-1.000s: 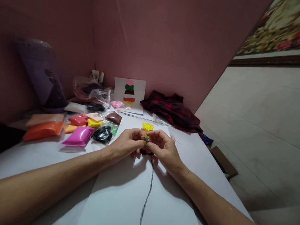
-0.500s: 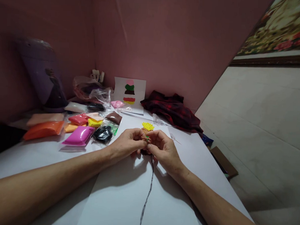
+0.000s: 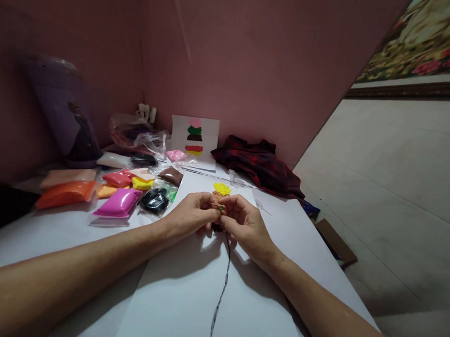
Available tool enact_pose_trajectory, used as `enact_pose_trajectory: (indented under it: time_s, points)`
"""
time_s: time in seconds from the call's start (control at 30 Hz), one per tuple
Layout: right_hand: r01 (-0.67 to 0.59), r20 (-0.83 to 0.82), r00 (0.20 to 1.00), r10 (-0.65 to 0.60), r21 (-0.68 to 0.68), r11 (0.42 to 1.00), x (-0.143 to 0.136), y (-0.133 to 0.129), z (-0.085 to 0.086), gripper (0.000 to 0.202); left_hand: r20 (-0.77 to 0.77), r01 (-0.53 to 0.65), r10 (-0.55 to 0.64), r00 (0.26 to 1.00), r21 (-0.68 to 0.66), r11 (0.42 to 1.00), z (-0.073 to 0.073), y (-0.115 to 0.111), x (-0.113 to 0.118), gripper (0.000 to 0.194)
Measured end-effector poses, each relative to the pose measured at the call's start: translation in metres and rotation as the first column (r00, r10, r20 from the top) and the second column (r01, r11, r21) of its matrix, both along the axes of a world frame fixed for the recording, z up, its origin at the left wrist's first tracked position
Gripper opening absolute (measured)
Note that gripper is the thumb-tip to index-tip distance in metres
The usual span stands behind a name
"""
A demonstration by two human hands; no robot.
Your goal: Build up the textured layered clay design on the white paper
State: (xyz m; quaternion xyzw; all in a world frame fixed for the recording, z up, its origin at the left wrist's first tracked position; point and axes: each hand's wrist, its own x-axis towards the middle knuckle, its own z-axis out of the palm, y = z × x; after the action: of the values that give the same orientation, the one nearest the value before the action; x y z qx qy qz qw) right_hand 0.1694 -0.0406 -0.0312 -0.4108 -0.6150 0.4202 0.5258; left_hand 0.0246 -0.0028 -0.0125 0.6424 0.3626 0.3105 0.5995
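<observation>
My left hand (image 3: 193,214) and my right hand (image 3: 243,218) meet in the middle over a large white paper (image 3: 190,286). Their fingertips are pinched together around a tiny green piece (image 3: 221,207), which looks like modelling clay. Just beyond the fingers, a yellow, textured clay shape (image 3: 221,188) shows above an orange-brown layer (image 3: 221,193). Below the fingers a dark brown patch (image 3: 217,228) is partly visible; my hands hide the rest. From there a thin black twisted line (image 3: 226,275) runs down the paper.
Packets of coloured clay lie to the left, among them a magenta packet (image 3: 118,203), an orange packet (image 3: 65,195) and a black packet (image 3: 154,200). A colour-striped sheet (image 3: 178,131) leans on the back wall beside a dark red plaid cloth (image 3: 260,165). A purple bin (image 3: 59,106) stands at far left.
The fingertips have shifted slightly, and the green piece between them looks smaller and rounder. Both arms and everything else on the table stay in place.
</observation>
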Motion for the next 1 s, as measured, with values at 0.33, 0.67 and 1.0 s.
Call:
enact_pose_trajectory:
  time_s: [0.33, 0.67, 1.0]
  points:
    - [0.000, 0.033, 0.999, -0.001, 0.030, 1.000, 0.0005, 0.0003, -0.0032, 0.021, -0.010, 0.004, -0.004, 1.000, 0.006, 1.000, 0.0000, 0.0008, 0.0000, 0.015]
    - [0.031, 0.089, 0.995, -0.035, 0.041, 0.999, 0.0026, -0.0005, -0.0029, 0.018, -0.002, 0.007, -0.007, 1.000, -0.008, 1.000, -0.0009, 0.0008, 0.0000, 0.016]
    - [0.040, 0.092, 0.995, -0.045, 0.051, 0.998, 0.0025, -0.0001, -0.0034, 0.018, -0.058, 0.004, -0.003, 0.998, 0.005, 1.000, 0.0013, 0.0005, 0.0001, 0.015]
